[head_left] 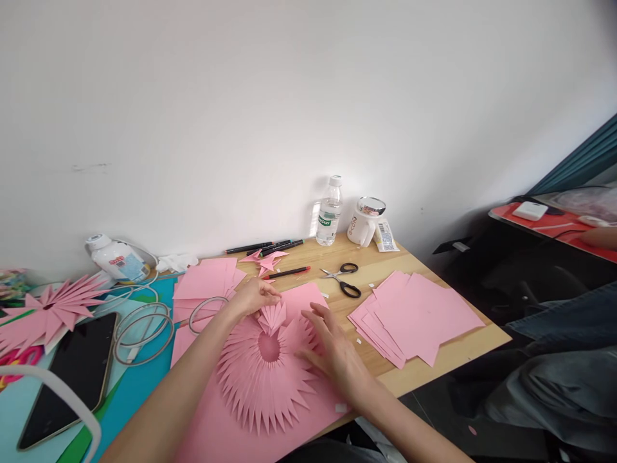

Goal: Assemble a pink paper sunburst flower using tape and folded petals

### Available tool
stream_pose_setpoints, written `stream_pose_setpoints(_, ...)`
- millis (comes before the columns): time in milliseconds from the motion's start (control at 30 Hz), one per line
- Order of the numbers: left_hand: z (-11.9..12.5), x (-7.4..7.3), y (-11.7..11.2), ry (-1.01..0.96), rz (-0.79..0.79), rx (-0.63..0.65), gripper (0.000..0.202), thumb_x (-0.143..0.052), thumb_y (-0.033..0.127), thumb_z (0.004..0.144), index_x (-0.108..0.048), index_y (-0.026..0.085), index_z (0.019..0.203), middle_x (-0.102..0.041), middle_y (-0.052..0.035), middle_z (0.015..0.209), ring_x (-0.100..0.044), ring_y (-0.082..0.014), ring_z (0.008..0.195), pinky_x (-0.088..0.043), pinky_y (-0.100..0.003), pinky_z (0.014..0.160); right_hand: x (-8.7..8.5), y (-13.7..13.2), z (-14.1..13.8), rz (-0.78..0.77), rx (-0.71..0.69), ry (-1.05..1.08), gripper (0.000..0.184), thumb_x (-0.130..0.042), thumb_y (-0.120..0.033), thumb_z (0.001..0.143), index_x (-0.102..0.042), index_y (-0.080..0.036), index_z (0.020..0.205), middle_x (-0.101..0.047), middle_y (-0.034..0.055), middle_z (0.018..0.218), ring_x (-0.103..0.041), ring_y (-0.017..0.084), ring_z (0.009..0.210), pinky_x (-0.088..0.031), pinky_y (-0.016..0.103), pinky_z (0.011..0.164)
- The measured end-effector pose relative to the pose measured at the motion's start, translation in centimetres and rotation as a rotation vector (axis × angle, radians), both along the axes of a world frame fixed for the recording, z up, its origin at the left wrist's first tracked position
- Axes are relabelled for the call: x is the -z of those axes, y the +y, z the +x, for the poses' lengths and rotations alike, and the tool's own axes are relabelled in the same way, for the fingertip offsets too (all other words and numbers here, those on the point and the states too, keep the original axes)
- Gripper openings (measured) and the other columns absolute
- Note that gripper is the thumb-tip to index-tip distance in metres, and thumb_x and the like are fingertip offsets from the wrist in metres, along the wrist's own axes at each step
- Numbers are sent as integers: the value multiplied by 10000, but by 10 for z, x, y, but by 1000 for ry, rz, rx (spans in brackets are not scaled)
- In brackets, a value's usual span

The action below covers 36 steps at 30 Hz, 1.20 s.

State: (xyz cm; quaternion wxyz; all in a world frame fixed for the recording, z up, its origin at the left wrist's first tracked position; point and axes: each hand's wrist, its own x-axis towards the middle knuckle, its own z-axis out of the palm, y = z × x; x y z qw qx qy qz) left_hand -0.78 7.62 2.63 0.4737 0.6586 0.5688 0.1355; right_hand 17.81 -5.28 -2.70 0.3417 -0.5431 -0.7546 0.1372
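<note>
A ring of pleated pink paper (pixel 264 402), with pointed tips all round and a round hole in its middle, lies on a large pink sheet (pixel 207 418). At the ring's upper edge, a small folded paper fan (pixel 273 317) stands up from the pleats. My left hand (pixel 253 299) is closed, its fingertips pinching the top of this fan. Over the ring's right side rests my right hand (pixel 332 347), fingers apart, the thumb on the pleats. Part of the ring's right edge is hidden beneath it.
Pink sheets (pixel 424 315) lie to the right, with scissors (pixel 344 280), markers (pixel 265 247), a water bottle (pixel 330 215) and a lidded mug (pixel 365 222) behind. On the left are a tablet (pixel 72 379), a coiled cable (pixel 144 331) and another pleated paper piece (pixel 62 302).
</note>
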Motion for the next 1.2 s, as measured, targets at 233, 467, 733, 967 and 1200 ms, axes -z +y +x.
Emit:
stream_pose_setpoints(233,-5,5,5,33,51,-15,201,-656,277,653,-727,144,785,-610,1,607,-486,-107,416,-376,-212,361,17,-40,-20,150,-89,-222,958,-766,-197,650,-232,-308,1438,2,132,1542,-264,412,1338,-443,527,967)
stream_pose_setpoints(467,-5,12,9,32,69,4,183,-658,272,655,-717,155,783,-665,-19,707,-557,-111,497,-388,-180,406,19,-39,-20,149,-118,-277,945,-734,-224,709,-167,-285,1463,88,128,1528,-224,403,1349,-428,518,990)
stream_pose_setpoints(733,2,1,3,39,22,56,178,-643,278,670,-705,156,783,-599,18,602,-487,-89,379,-393,-201,367,19,-39,-20,148,-115,-258,950,-748,-228,696,-184,-301,1457,81,124,1527,-233,404,1342,-433,519,984)
stream_pose_setpoints(967,3,1,2,38,42,118,215,-647,305,662,-726,161,800,-627,-3,615,-553,-130,476,-409,-212,412,20,-39,-20,122,-113,-239,940,-753,-208,684,-215,-319,1447,-1,122,1534,-223,390,1349,-422,523,991)
stream_pose_setpoints(1200,5,-3,1,56,127,178,161,-639,253,655,-738,182,761,-703,-23,717,-618,-185,722,-455,-238,608,20,-39,-21,121,-109,-233,945,-759,-201,674,-224,-309,1446,-9,120,1536,-220,379,1356,-428,497,999)
